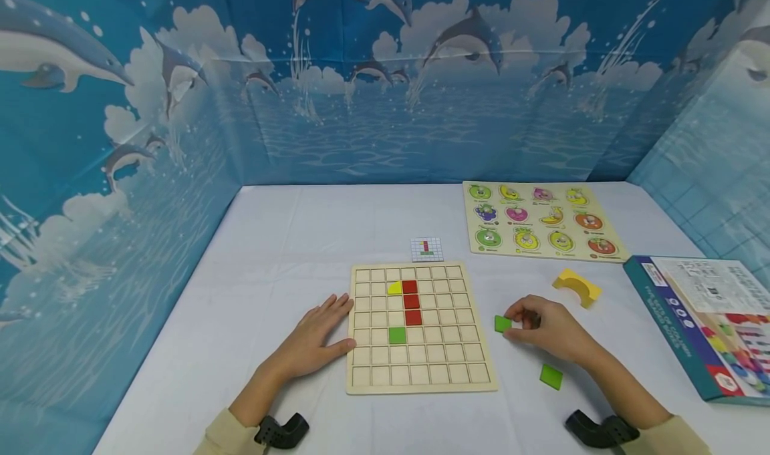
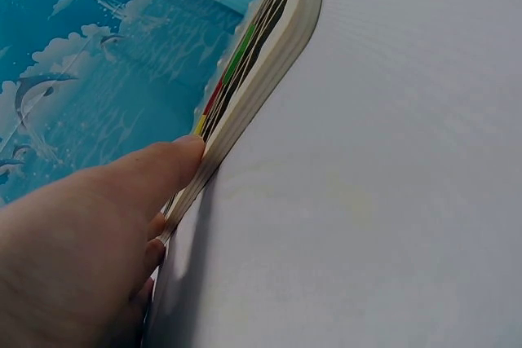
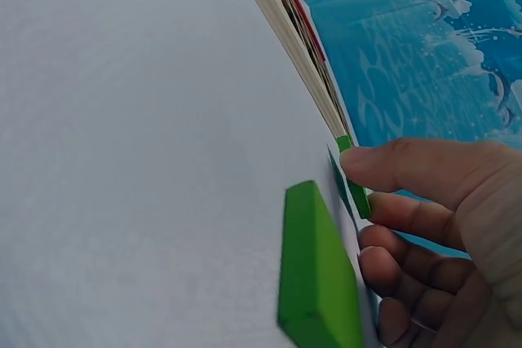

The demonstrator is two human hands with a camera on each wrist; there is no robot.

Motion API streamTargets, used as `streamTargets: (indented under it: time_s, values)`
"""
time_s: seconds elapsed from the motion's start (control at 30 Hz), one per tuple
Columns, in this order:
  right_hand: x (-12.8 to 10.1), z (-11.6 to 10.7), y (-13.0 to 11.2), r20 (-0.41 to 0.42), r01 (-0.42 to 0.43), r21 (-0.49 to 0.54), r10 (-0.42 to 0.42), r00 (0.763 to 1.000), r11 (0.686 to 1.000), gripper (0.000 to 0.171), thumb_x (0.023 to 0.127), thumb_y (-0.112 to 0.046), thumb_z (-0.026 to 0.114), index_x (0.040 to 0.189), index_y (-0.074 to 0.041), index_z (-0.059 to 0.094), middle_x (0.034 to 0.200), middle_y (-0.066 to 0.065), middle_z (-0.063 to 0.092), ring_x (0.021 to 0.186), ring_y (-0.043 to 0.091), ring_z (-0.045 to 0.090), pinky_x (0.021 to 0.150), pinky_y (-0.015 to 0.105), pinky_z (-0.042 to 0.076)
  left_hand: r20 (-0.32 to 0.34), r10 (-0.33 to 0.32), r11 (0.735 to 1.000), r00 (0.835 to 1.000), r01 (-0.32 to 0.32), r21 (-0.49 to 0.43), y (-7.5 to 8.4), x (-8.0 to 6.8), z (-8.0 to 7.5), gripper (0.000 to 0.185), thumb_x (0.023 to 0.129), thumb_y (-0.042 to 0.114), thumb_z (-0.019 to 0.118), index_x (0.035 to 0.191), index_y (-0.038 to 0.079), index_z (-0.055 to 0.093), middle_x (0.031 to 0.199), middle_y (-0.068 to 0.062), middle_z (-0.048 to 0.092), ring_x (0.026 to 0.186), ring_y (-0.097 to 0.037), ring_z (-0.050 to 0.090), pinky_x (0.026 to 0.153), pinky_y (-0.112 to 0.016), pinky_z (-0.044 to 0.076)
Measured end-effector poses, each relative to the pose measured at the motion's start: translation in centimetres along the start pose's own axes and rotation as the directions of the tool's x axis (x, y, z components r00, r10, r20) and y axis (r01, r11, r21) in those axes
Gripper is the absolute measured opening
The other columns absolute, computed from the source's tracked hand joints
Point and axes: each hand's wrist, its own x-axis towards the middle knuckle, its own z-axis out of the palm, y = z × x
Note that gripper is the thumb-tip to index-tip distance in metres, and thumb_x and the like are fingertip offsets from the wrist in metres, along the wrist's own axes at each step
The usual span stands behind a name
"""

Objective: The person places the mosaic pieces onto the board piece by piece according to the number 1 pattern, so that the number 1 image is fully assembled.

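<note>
1 white table [image 1: 289, 241] carries 2 boards, 1 box, 1 card and a few loose blocks. At its 3 o'clock edge lies 1 box [image 1: 704, 321]. At 1 o'clock sits 1 fruit puzzle board [image 1: 541, 220] with 12 pieces in it. The grid board [image 1: 421, 328] in the middle holds 5 blocks: 3 red, 1 yellow, 1 green. 1 yellow arch [image 1: 577, 286] lies at 2 o'clock. Of 2 loose green squares, 1 [image 1: 551, 376] lies at 5 o'clock, apart from the hands; the other green tile [image 1: 502, 324] is pinched in the right hand [image 1: 544, 331], just right of the grid. The left hand [image 1: 315, 341] lies flat, fingers straight against the grid's 9 o'clock edge. 1 small pattern card [image 1: 426, 248] sits at 12.
</note>
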Motion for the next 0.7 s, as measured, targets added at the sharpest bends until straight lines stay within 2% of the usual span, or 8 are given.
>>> streamTargets:
  time_s: [0.4,0.7]
  values:
    - [0.5,0.0,-0.9,0.029,-0.011,0.013,0.011,1.000,1.000,0.025,0.079,-0.019,0.081,0.097,-0.009,0.068,0.079,-0.003,0.059,0.071,0.015,0.052,0.059,0.024,0.046,-0.004,0.007,1.000,1.000,-0.007,-0.005,-0.1,0.0,0.0,0.074,0.095,0.048,0.059,0.154,0.012,0.032,0.159,-0.005,0.025,0.148,-0.024,0.013,0.117,-0.051,0.011]
    - [1.1,0.4,-2.2,0.044,0.053,0.032,-0.055,0.998,0.998,0.023,0.079,-0.019,0.082,0.096,-0.011,0.069,0.081,-0.006,0.061,0.073,0.012,0.054,0.063,0.023,0.046,0.005,0.000,1.000,1.000,0.000,0.002,0.0,0.0,0.0,0.075,0.095,0.048,0.059,0.154,0.012,0.031,0.159,-0.005,0.024,0.148,-0.024,0.012,0.117,-0.051,0.011]
